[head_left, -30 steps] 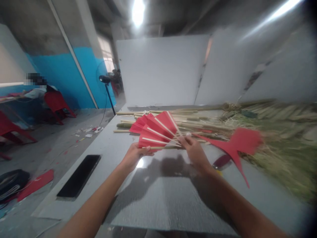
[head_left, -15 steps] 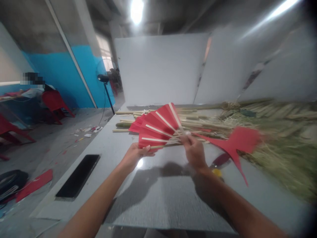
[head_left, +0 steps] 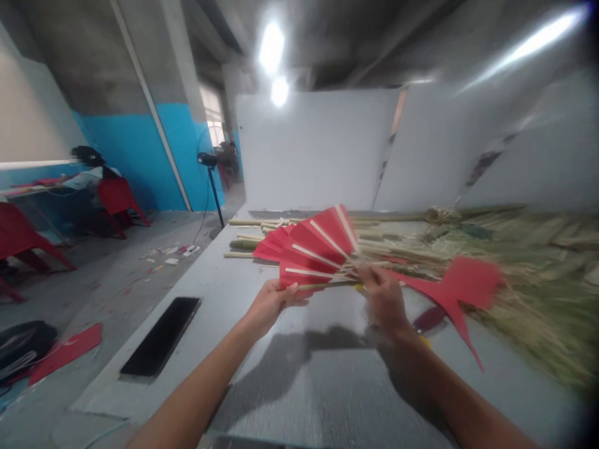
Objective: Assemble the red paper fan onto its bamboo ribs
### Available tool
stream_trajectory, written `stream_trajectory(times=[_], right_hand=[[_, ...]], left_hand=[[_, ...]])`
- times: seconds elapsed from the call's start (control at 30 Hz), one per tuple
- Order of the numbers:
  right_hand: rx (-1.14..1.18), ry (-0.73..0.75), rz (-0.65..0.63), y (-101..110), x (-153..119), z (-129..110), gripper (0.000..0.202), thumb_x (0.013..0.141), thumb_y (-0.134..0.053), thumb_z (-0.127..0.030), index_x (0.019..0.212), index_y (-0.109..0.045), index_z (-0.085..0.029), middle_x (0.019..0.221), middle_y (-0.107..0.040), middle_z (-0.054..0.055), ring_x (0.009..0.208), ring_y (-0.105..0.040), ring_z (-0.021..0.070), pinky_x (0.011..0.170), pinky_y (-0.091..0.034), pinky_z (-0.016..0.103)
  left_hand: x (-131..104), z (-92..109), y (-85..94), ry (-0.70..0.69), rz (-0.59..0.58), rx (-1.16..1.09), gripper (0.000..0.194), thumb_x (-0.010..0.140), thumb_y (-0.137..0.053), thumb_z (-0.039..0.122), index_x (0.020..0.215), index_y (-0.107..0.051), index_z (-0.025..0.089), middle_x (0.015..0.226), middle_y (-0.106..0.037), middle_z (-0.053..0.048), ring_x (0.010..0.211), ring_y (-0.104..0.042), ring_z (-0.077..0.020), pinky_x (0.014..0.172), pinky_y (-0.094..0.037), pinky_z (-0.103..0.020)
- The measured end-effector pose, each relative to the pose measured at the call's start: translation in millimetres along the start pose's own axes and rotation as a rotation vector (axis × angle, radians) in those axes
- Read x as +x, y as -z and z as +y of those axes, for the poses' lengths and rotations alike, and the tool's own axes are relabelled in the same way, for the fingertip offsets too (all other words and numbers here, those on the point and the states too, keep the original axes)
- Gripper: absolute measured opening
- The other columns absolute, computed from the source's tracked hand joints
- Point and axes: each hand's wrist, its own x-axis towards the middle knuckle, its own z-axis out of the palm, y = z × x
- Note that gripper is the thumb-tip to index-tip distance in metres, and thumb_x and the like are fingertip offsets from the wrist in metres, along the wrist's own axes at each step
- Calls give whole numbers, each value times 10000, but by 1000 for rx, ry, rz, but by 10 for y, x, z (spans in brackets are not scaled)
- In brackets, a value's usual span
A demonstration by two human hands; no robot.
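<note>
A pleated red paper fan [head_left: 314, 249] with pale sticks is spread above the table [head_left: 276, 399]. My left hand [head_left: 274, 301] is closed on its lower left edge, the thumb on the paper. At the right, where the sticks come together, my right hand [head_left: 381, 293] grips the fan; its fingertips are slightly blurred. Beyond the fan lie several bamboo sticks [head_left: 241, 255]. A cut red sheet [head_left: 470, 284] with long points is to the right of my right hand, close to a dark oval object [head_left: 429, 319] that I cannot make out.
A black phone [head_left: 161, 338] lies at the table's left side. Dried plant stalks [head_left: 547, 299] cover the right side. White boards [head_left: 318, 149] stand behind the table. At the far left, a person [head_left: 87, 178] sits by a red chair [head_left: 119, 198]; a fan on a stand [head_left: 207, 159] is nearby.
The view has shifted, so both hands and the paper fan appear slightly farther right and lower. Both hands keep their hold on the fan, which stays spread.
</note>
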Motion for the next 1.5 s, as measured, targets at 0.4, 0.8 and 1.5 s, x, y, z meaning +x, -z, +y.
stream_trajectory(times=[0.4, 0.8, 1.5], right_hand=[[185, -48, 15, -127, 27, 17, 438, 863, -622, -597, 845, -714, -169, 749, -700, 57, 735, -610, 224, 715, -440, 338], [110, -39, -8, -243, 12, -152, 460, 894, -513, -584, 735, -670, -181, 682, -661, 43, 684, -569, 208, 682, -409, 316], [42, -17, -22, -260, -39, -109, 434, 888, -533, -575, 659, -603, -213, 584, -570, -3, 594, -465, 170, 610, -317, 295]], left_hand=[[68, 72, 195, -73, 55, 102, 543, 747, -786, 572, 961, -794, 73, 936, -783, -211, 900, -750, -318, 797, -566, -408], [93, 118, 219, -16, 55, 0, 472, 730, -829, 501, 993, -775, 112, 995, -784, -185, 904, -756, -321, 779, -574, -389], [123, 37, 174, 47, 233, 90, 453, 572, -943, 381, 886, -789, 93, 890, -789, -145, 844, -736, -272, 823, -553, -376]])
